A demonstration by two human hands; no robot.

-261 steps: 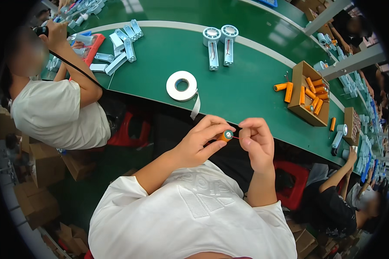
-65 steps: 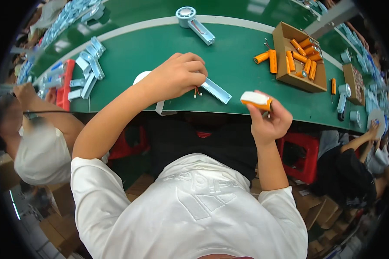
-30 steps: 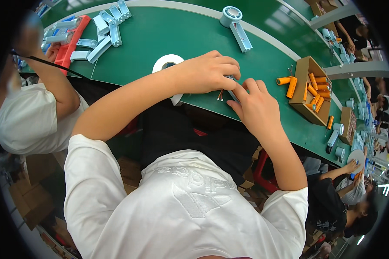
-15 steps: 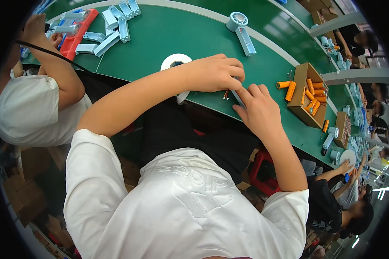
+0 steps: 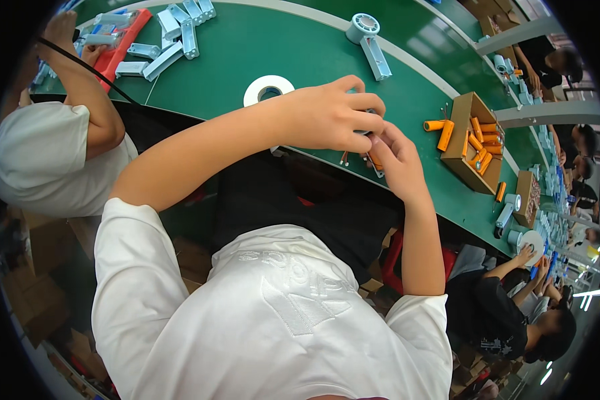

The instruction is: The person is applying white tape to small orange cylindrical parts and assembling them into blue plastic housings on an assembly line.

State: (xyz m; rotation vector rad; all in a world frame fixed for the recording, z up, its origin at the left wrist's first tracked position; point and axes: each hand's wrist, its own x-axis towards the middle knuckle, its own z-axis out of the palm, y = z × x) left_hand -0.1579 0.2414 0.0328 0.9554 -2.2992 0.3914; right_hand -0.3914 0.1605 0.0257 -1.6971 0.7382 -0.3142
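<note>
Over the table's near edge my two hands meet around a light-blue plastic housing, mostly hidden by my fingers. From above, my left hand curls its fingers over it. My right hand pinches it from the right side, thumb and fingers closed. An orange cylindrical battery shows below the fingertips, apparently in the housing. Thin wires with small white connectors hang beside it. Behind my left forearm lies a white roll of tape or labels, partly covered by the arm.
A cardboard box of orange batteries stands right, loose batteries beside it. Farther back lies a light-blue fan body with a round head. Several blue housings and a red tray are at left. Co-workers sit on both sides.
My right hand has turned and drawn closer under my left, and the housing has tilted. Orange now shows below the fingers. At the left, a co-worker's hand has moved over the red tray.
</note>
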